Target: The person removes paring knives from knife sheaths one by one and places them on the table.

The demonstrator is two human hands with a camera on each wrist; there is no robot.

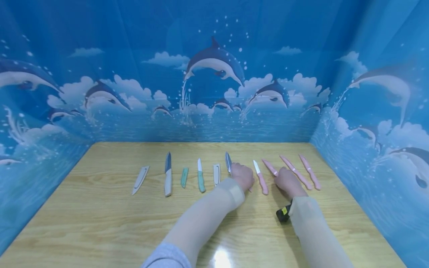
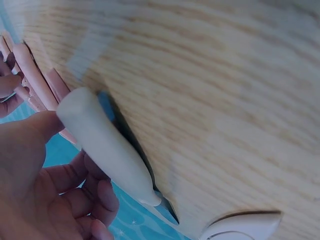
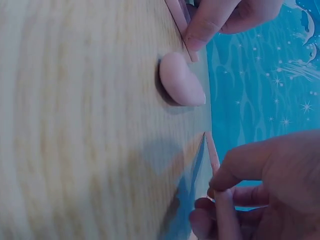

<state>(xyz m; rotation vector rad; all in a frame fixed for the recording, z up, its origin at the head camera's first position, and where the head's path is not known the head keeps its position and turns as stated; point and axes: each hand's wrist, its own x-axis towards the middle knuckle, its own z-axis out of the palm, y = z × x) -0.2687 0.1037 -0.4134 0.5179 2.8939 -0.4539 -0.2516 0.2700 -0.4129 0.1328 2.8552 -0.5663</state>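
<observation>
My left hand (image 1: 242, 175) pinches a flat pink knife sheath (image 3: 179, 17) between thumb and fingers, low over the table. Beside that hand lies a white-handled knife (image 2: 107, 140), its dark blade (image 1: 228, 160) pointing away and its handle hidden from the head camera. The right hand (image 1: 289, 181) grips a pink knife (image 1: 270, 167) by its handle, with the pink-covered blade end pointing away. Between both hands lies another pink-handled knife (image 1: 260, 179) with a bare white blade.
To the right lie two pink knives (image 1: 295, 172) (image 1: 310, 171). Leftward are a white sheath (image 1: 217, 175), a green knife (image 1: 200, 176), a green sheath (image 1: 184, 177), a white-handled knife (image 1: 168, 175) and another white sheath (image 1: 140, 180). Dolphin-printed curtains (image 1: 214, 123) border the wooden table (image 1: 110, 223).
</observation>
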